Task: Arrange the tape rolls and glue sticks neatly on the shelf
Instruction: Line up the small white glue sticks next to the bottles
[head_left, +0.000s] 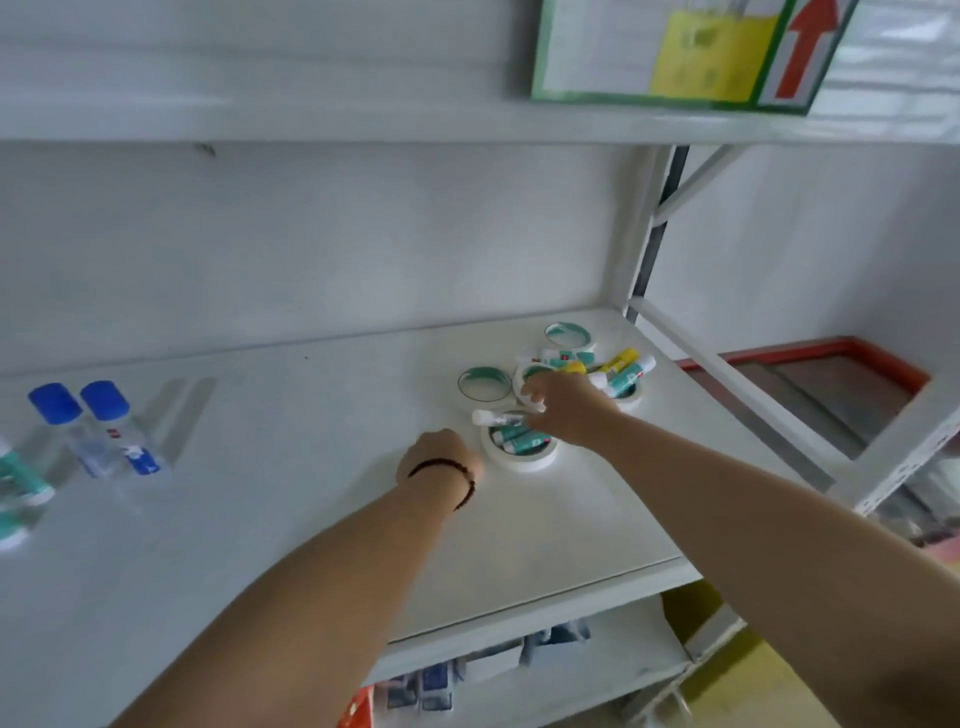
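Grip first, seen from the head view, the only one given: right hand reaching into the pile, fingers curled at the rim of a middle tape roll and over a white-capped glue stick. Whether closed on either, cannot tell; probably about to lift one out. Left hand resting knuckles-up on the shelf just left of the nearest tape roll, fingers hidden, so state likewise impossible to tell; seemingly parked there to steady the reach or the roll.

Task items bunched at the far right of the shelf board: one flat roll at the left of the cluster, another farthest back, one more at the right under crossed sticks. Teal glue sticks lying inside the nearest roll's hole, others, including a yellow glue stick, strewn across the middle rolls. Clearly unsorted, so hardly started.

Far left: two blue-capped bottles upright side by side, with teal-labelled containers at the frame edge, well apart from the pile. Wide bare stretch between, likely the room for neat rows.
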